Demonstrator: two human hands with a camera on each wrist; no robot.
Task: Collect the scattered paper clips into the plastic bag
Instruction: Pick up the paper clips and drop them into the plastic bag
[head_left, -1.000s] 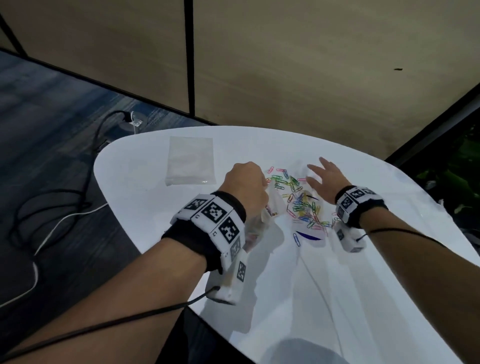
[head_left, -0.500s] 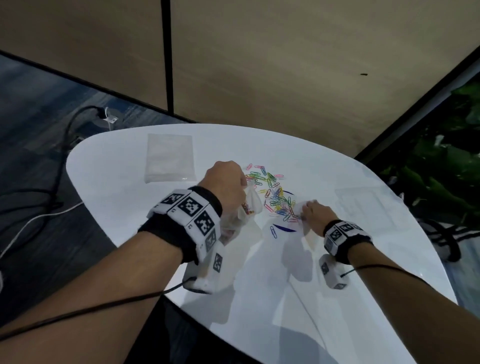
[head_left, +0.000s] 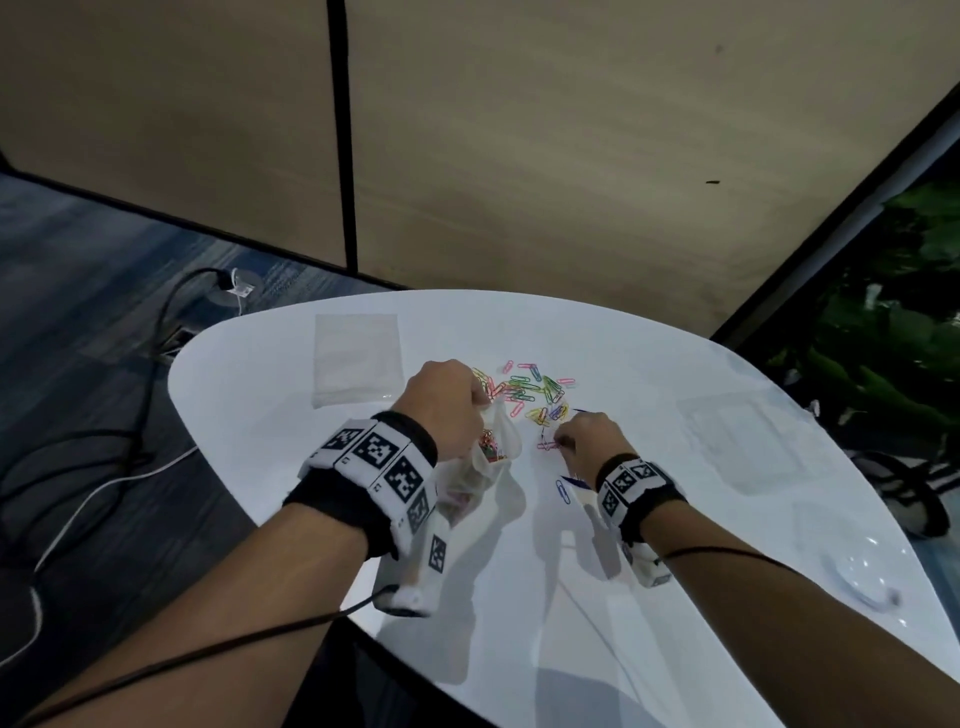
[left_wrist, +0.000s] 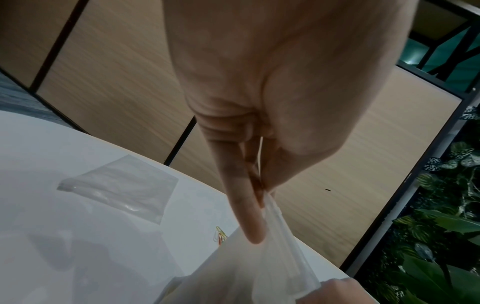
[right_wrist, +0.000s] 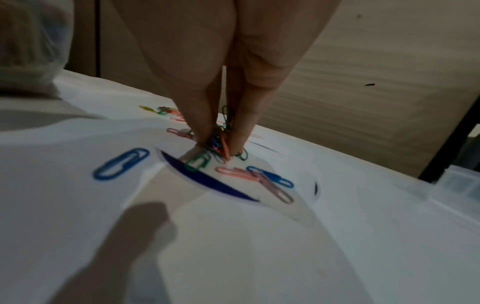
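Coloured paper clips (head_left: 530, 387) lie scattered on the white table (head_left: 675, 597) beyond both hands. My left hand (head_left: 447, 402) pinches the rim of a clear plastic bag (head_left: 491, 447) and holds it up; several clips sit inside. In the left wrist view the thumb and fingers (left_wrist: 246, 205) clamp the bag's edge (left_wrist: 280, 246). My right hand (head_left: 582, 441) is down on the table, pinching a small bunch of clips (right_wrist: 219, 144) between thumb and fingers. A blue clip (right_wrist: 120, 163) and pink and blue clips (right_wrist: 259, 176) lie loose beside it.
A second flat clear bag (head_left: 358, 358) lies at the table's far left. A clear lidded box (head_left: 743, 441) sits to the right. Cables (head_left: 104, 441) run over the floor at left, and green plants (head_left: 893, 338) stand at right.
My right hand went from spread open over the clips to pulled back toward me, pinching a bunch. The left hand kept hold of the bag.
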